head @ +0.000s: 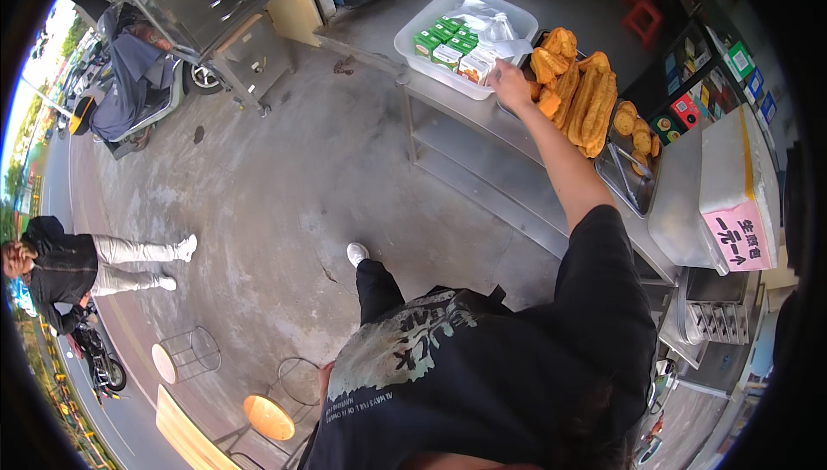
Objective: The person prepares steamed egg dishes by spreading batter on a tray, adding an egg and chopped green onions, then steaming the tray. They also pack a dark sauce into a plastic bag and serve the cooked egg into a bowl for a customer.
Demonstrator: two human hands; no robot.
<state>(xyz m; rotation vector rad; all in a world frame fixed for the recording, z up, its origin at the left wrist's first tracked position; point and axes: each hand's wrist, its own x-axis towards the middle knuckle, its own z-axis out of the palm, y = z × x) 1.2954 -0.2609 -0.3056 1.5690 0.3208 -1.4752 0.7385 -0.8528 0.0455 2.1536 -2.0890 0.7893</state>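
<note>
My right hand (510,85) reaches to the near right corner of a translucent plastic bin (413,17). Its fingertips are at the rim, and whether they grip it or something inside is hard to make out. Inside the bin are several green-and-white cartons (446,34) and some clear plastic bags (494,27). Just right of the hand, fried dough sticks (585,105) and other golden fried pieces (555,50) are heaped on a tray. My left hand (325,376) hangs low beside my body, mostly hidden by my dark T-shirt (491,366).
A steel table (465,105) with a lower shelf carries the food. Metal tongs (625,176) lie in a tray (646,202) with fried rounds (636,131). Wooden-topped stools (268,417) stand at lower left. A person (84,263) is at the left, near a motorcycle (97,357).
</note>
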